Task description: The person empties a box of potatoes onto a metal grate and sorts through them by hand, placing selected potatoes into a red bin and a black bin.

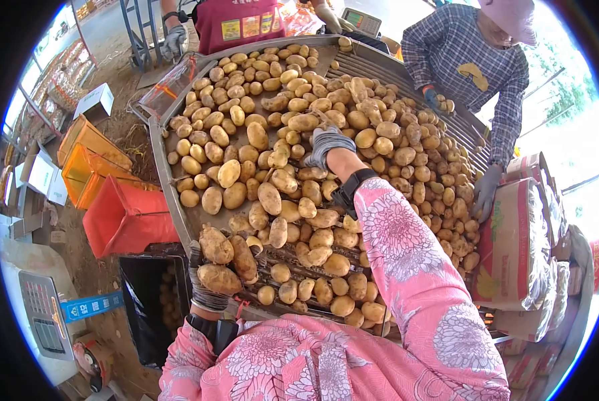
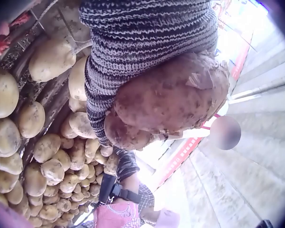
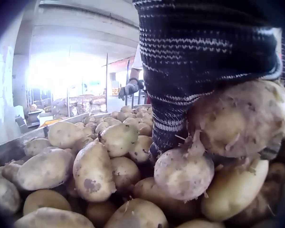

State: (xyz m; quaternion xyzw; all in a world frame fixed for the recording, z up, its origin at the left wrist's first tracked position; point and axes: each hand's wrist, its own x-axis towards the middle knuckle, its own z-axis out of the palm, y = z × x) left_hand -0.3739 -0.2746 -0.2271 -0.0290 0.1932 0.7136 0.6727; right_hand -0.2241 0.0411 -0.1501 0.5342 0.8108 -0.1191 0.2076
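Gloved left hand (image 1: 209,281) held several large brown potatoes (image 1: 219,277) at the near left corner of the sorting tabletop (image 1: 172,194), fingers curled round them in a full grip. From the head view at least three potatoes sat bunched against that palm, one low and two stacked above it, just over the tabletop's near edge. The gloved right hand (image 1: 327,146) reached far out over the middle of the potato pile (image 1: 299,134), palm down.

The left wrist view showed what the head view could not: the underside of the knitted glove, with two rough-skinned potatoes (image 2: 173,97) pressed into the palm. The right wrist view showed that hand's fingers wrapped round a pale potato (image 3: 240,118), with a smaller one (image 3: 184,172) touching just below it; its grip was clamped on the pale potato.

Two other people stood at the far side, cut off at the frame edge. An orange crate (image 1: 85,167) and a red bin (image 1: 125,217) sat left of the tabletop, with cardboard boxes (image 1: 513,247) to the right.
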